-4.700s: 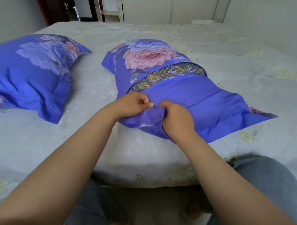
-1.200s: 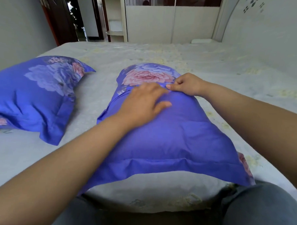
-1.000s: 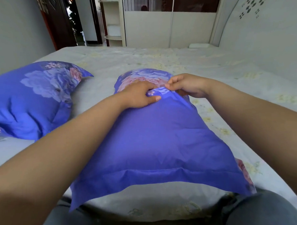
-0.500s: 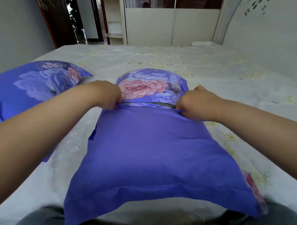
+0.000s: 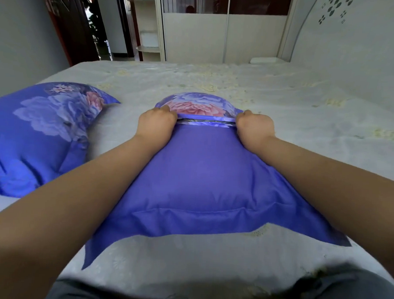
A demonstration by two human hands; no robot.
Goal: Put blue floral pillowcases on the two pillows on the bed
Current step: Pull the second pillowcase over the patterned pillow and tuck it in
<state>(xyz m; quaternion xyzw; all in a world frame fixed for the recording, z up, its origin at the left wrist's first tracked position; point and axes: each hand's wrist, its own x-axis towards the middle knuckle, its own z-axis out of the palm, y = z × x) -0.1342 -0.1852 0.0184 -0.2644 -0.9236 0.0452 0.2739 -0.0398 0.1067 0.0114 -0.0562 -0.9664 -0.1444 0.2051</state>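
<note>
Since the frame 0.5 s ago our view has edged lower and closer over the near pillow (image 5: 204,172); the hands keep their places at the two ends of the case opening, and the dark strip of inner pillow between the flaps looks thinner

Bed (image 5: 283,103): wide pale sheet, open on the far and right sides, so plenty of room to shift or turn a pillow. Near edge lies just below the pillow's hem flange, which reaches close to it; our knees press against that edge

Left pillow (image 5: 38,138): fully cased, resting well apart on the left. We judge it done

Near pillow: cased, plain blue back up, floral flap (image 5: 197,104) at the far end. Only a sliver of inner fabric shows at the overlap. We judge closing and smoothing remain

Left hand (image 5: 155,122) and right hand (image 5: 254,127): well apart, each curled and gripping the blue flap edge
</note>
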